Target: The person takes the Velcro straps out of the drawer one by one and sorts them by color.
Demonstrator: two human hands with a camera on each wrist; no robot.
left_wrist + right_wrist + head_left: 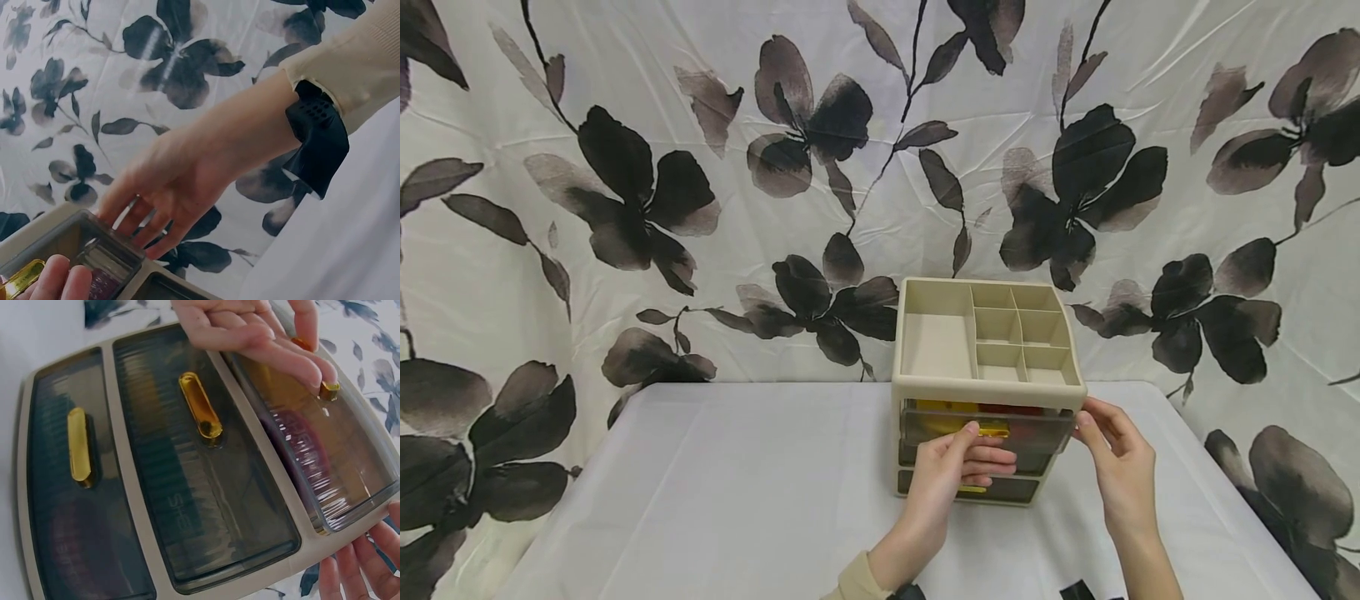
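Note:
A cream drawer organizer (988, 386) with dark see-through drawers stands on the table. Its top drawer (325, 469) sits a little forward of the frame, with yellow and red things showing inside. My left hand (955, 467) pinches the gold handle (994, 429) of that drawer, thumb on top and fingers beneath; its fingertips (56, 275) show beside the handle in the left wrist view. My right hand (1120, 458) touches the organizer's right side near the top drawer, fairly straight fingers (140, 228) against the edge.
The organizer's top has one large compartment (936, 333) and several small ones. Two lower drawers with gold handles (79, 444) sit flush in the frame. White cloth covers the table (737, 483). A floral curtain (715, 200) hangs right behind it.

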